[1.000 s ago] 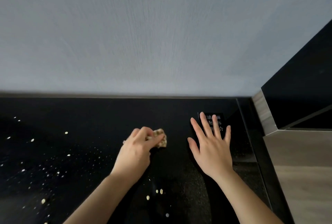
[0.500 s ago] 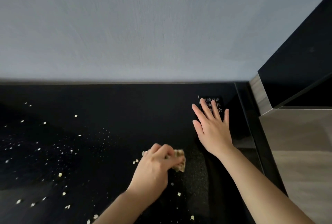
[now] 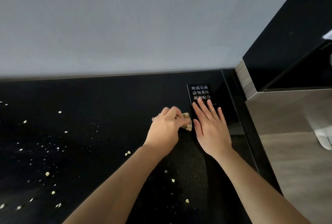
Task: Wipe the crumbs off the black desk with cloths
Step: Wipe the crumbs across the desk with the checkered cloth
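Observation:
The black desk (image 3: 107, 101) runs along a grey wall. Pale crumbs (image 3: 47, 173) lie scattered over its left and near parts, and a few more crumbs (image 3: 172, 180) sit between my forearms. My left hand (image 3: 165, 130) is closed on a small bunched beige cloth (image 3: 186, 124), pressing it on the desk. My right hand (image 3: 210, 128) lies flat beside it, fingers spread, palm down on the desk with nothing in it. The cloth nearly touches the right hand's thumb.
A black sign (image 3: 200, 92) with white characters lies on the desk just beyond my right fingertips. The desk's right edge (image 3: 251, 142) drops to a wooden floor (image 3: 296, 169). A dark cabinet (image 3: 291, 44) stands at the right. A white shoe (image 3: 323, 137) shows there.
My left hand pulled the cloth toward me, then pushed it back away and to the right, up beside my right hand. The right hand stayed flat near the sign.

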`<state>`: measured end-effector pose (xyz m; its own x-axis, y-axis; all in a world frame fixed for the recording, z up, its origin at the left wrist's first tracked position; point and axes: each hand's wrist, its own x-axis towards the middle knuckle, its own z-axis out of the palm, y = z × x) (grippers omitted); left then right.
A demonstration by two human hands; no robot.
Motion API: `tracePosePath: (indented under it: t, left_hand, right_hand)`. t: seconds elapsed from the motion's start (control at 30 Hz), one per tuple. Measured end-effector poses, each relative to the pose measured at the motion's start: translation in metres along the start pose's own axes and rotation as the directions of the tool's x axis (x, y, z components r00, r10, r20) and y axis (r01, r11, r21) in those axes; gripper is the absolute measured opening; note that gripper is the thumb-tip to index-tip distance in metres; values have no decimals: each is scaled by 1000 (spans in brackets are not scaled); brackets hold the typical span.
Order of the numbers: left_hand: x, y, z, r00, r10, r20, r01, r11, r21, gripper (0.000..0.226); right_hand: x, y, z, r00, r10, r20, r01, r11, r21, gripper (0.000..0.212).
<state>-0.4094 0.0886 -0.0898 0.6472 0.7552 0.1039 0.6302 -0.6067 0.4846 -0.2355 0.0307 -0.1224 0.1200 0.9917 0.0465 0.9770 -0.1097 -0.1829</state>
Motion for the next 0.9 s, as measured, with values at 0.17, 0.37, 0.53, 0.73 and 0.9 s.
tracePosePath:
  t: [0.17, 0.37, 0.53, 0.73, 0.9]
  left_hand:
    - [-73, 6, -5, 1000, -9, 14, 10, 997, -75, 49]
    - [-71, -37, -57, 890, -344, -300, 322, 939, -119, 40]
    - [-73, -59, -48, 866, -434, -249, 452, 892, 18, 49]
    - [-114, -10, -23, 983, -155, -95, 156, 988, 6, 56]
    - [-142, 9, -22, 991, -120, -59, 115, 991, -72, 51]
  right_hand:
    - [-1, -3, -1, 1000, 10, 19, -9, 1000, -11, 56]
    - [-13, -14, 1, 995, 97, 25, -96, 995, -40, 56]
    - [-39, -30, 3, 995, 93, 36, -91, 995, -51, 56]
    - [-38, -30, 1, 995, 89, 40, -87, 995, -51, 57]
    - [-38, -30, 1, 994, 97, 43, -96, 995, -30, 57]
